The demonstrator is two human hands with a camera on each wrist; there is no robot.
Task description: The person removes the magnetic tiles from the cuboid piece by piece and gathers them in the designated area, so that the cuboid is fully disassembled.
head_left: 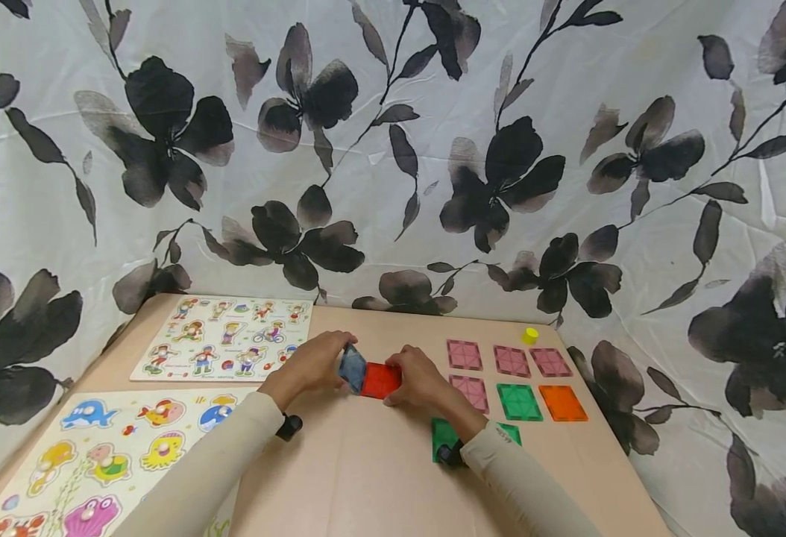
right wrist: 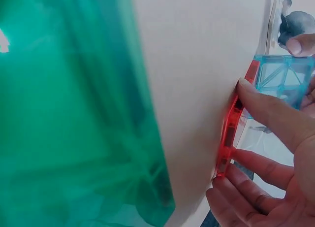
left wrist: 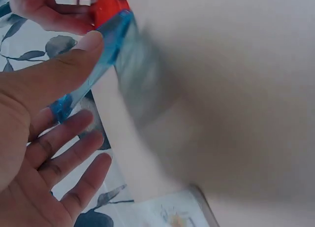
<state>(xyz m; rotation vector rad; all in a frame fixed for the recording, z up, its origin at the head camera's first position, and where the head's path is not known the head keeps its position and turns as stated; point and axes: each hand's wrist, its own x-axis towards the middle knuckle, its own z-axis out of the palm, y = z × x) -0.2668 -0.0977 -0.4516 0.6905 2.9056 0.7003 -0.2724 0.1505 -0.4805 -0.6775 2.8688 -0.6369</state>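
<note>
A red tile (head_left: 381, 380) is laid flat on the table (head_left: 366, 462) at the centre of the frame, and a blue tile (head_left: 351, 368) is tilted up against its left edge. The blue tile is pinched by the left hand (head_left: 312, 363), thumb on its edge. The red tile is steadied at its right edge by the fingertips of the right hand (head_left: 420, 377). Pink tiles (head_left: 510, 360), a green tile (head_left: 518, 401) and an orange tile (head_left: 563, 403) are spread to the right; two picture puzzle boards (head_left: 225, 337) are seen at the left.
</note>
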